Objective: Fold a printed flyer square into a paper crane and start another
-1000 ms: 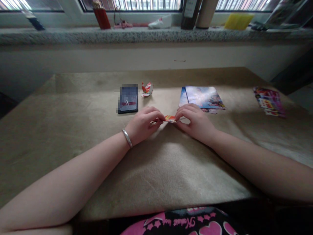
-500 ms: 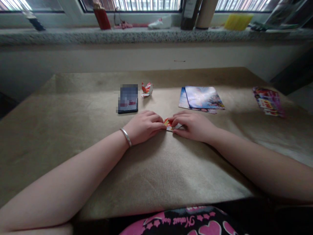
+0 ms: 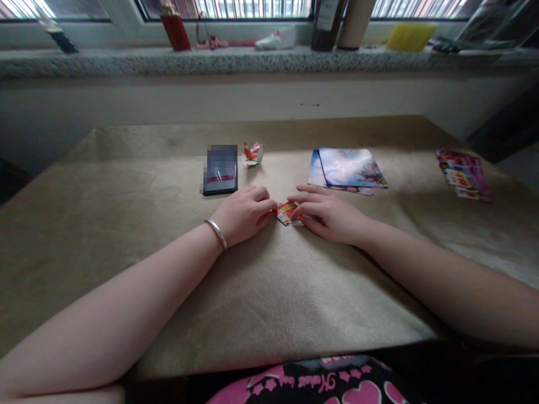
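Observation:
A small folded piece of red, yellow and white printed paper lies on the table between my hands. My left hand, below a silver bangle, has its fingers closed, pinching the paper's left edge. The fingers of my right hand are spread, with the fingertips resting on the paper's right side and partly covering it. Beyond my left hand stands a folded paper figure in similar red and white print. Beside it lies a phone whose screen is partly blurred.
Glossy picture sheets lie overlapped beyond my right hand. Several pink and purple printed cards sit near the table's right edge. Behind the tan-covered table runs a granite windowsill with a red bottle and a yellow block.
My left fingers have drawn back slightly to the left, and my right fingers have spread and lifted somewhat. More of the folded paper's printed face now shows.

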Motion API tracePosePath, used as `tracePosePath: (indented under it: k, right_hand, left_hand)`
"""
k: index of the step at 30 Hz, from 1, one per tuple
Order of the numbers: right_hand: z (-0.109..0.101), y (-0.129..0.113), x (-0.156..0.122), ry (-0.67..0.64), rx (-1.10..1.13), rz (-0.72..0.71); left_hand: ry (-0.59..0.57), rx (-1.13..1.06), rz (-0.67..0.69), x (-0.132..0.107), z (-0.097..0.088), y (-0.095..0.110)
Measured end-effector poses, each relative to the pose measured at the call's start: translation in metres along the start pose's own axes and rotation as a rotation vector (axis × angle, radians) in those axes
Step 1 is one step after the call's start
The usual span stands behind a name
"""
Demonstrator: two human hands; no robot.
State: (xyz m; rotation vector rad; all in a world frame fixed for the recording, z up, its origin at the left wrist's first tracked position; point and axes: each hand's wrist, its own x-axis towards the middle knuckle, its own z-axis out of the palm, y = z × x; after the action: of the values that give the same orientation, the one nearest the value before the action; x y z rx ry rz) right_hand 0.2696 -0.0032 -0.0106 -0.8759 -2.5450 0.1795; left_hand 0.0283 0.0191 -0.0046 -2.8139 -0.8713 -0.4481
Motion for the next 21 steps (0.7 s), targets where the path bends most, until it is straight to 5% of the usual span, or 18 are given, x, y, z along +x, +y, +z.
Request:
tracePosePath:
  k: [11,21]
  right_hand:
    - [-0.001,-0.004,0.004,0.014,0.026,0.134]
    - [0.004,-0.003,0.007,0.050,0.019,0.186]
  left_hand:
    - [0.006,-0.283,-0.030,0.003,0.004,0.001]
    - [-0.093,-0.233,-0.192,0.005,-0.003,0.014]
